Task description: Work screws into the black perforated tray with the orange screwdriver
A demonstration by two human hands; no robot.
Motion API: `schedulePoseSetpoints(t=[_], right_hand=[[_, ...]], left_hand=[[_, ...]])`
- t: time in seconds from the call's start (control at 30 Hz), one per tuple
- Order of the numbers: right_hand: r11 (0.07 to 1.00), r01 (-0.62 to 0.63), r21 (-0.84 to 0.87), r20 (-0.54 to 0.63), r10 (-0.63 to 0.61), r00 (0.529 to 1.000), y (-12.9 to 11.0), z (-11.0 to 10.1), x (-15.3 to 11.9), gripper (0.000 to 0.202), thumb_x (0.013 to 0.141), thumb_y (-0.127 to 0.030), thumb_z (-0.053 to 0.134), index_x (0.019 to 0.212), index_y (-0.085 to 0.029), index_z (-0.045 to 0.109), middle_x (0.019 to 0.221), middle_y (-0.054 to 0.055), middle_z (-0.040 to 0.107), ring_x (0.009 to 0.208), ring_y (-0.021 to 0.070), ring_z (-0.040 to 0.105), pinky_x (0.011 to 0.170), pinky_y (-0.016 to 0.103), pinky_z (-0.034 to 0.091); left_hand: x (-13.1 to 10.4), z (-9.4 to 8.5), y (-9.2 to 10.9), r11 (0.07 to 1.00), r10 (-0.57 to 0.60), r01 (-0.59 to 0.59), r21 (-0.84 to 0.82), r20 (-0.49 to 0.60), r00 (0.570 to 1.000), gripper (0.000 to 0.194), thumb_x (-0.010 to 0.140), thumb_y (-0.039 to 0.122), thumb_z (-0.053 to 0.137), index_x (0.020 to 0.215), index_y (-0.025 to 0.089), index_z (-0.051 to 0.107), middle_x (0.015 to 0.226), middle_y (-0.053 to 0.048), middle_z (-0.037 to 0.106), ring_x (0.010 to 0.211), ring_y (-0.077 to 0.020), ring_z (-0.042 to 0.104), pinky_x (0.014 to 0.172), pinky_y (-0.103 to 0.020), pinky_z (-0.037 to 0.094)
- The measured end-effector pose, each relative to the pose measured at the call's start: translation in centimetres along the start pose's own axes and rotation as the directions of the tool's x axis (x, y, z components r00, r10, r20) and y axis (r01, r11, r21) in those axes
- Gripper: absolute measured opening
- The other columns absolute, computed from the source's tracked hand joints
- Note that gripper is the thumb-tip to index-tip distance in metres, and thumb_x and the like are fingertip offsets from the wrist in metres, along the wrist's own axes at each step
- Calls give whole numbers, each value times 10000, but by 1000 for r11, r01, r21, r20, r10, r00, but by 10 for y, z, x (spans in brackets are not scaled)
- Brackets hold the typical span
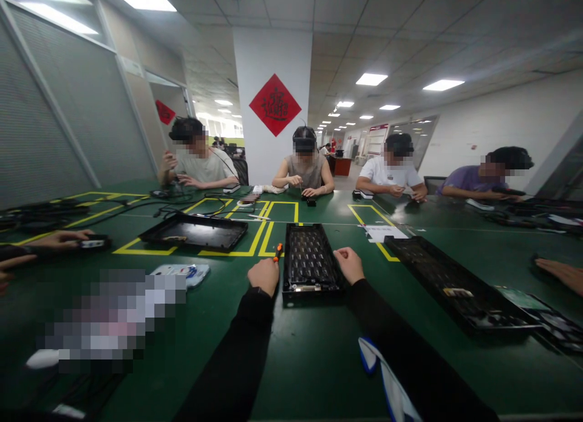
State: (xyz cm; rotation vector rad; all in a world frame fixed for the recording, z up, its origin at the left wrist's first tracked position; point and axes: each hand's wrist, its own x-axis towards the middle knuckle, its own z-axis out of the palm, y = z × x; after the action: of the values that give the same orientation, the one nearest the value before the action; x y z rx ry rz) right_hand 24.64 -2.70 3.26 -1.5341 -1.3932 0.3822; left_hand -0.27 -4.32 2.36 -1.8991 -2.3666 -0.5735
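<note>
A black rectangular housing [312, 258] with rows of small shiny shapes inside lies in front of me on the green table. A silvery strip [308, 288] sits along its near end. My left hand [264, 276] is closed beside the housing's left edge. An orange and black screwdriver [278, 252] sticks up from its fingers, and the tool's lower part is hidden. At the right edge of the housing my right hand [350, 265] has its fingers curled against the rim. Its fingertips are partly hidden.
Black trays lie at left [195, 234] and right [455, 282]. Yellow tape [232, 253] marks the green table [314, 361]. A clear packet [195, 275] and a blue-white strip [387, 379] lie nearer me. Several people sit opposite; other hands [59, 240] reach in from the sides.
</note>
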Motion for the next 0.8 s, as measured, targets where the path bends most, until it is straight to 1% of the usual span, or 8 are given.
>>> schedulePoseSetpoints(t=[0.1,0.2,0.37,0.5,0.6,0.67,0.73,0.8], right_hand=[[979,-22,-202,118,46,992,-7,5,5,132,647,-246,619,748,-162,601,716,62,638,671,175,584,643,291,438],[927,-34,-373,201,116,973,-18,13,10,45,664,-169,589,678,-133,610,794,129,652,775,229,614,701,333,444],[823,-60,-565,228,225,947,-36,15,21,167,730,-158,524,841,-108,639,965,188,630,916,279,602,756,377,454],[756,-73,-650,192,257,947,-40,-6,43,265,777,-175,469,981,-96,618,1060,199,595,992,276,572,803,372,448],[721,-58,-691,181,250,951,-38,-35,67,304,774,-161,458,1024,-69,604,1093,208,580,1024,277,554,828,350,436],[702,-44,-711,180,243,953,-36,-57,84,311,764,-145,460,1019,-45,607,1091,219,579,1030,274,551,828,323,433],[685,-33,-727,177,234,956,-34,-78,99,299,758,-147,467,988,-35,622,1086,224,582,1031,271,550,823,293,430],[670,-28,-742,165,223,961,-33,-97,113,298,761,-161,466,971,-25,628,1072,228,587,1037,269,546,821,272,423]], left_hand=[[1,0,1,1000,-14,14,-6,11,1000,375,815,313,335,773,109,646,796,-164,640,742,-251,616,625,-310,420],[1,-1,2,999,-42,42,2,41,998,354,802,285,342,776,104,644,796,-156,639,746,-252,617,629,-315,427],[-6,-10,5,997,-67,67,32,-6,998,392,803,380,343,837,109,624,825,-150,633,761,-274,611,626,-343,431],[-21,-22,15,999,-40,43,32,-77,996,420,842,401,280,920,122,584,820,-135,627,753,-253,607,631,-328,424],[-39,-29,36,995,103,-103,5,-50,993,387,859,376,275,918,132,569,806,-115,617,759,-224,600,655,-308,419],[-55,-32,60,957,286,-286,-52,-8,958,354,864,345,285,879,139,573,831,-107,607,775,-201,590,684,-299,416],[-75,-32,94,860,495,-491,-143,-6,869,334,861,334,299,867,153,579,860,-99,594,814,-189,572,734,-303,411],[-97,-28,137,729,651,-632,-262,-17,759,336,854,358,312,876,167,588,876,-94,586,867,-195,552,780,-315,407]])
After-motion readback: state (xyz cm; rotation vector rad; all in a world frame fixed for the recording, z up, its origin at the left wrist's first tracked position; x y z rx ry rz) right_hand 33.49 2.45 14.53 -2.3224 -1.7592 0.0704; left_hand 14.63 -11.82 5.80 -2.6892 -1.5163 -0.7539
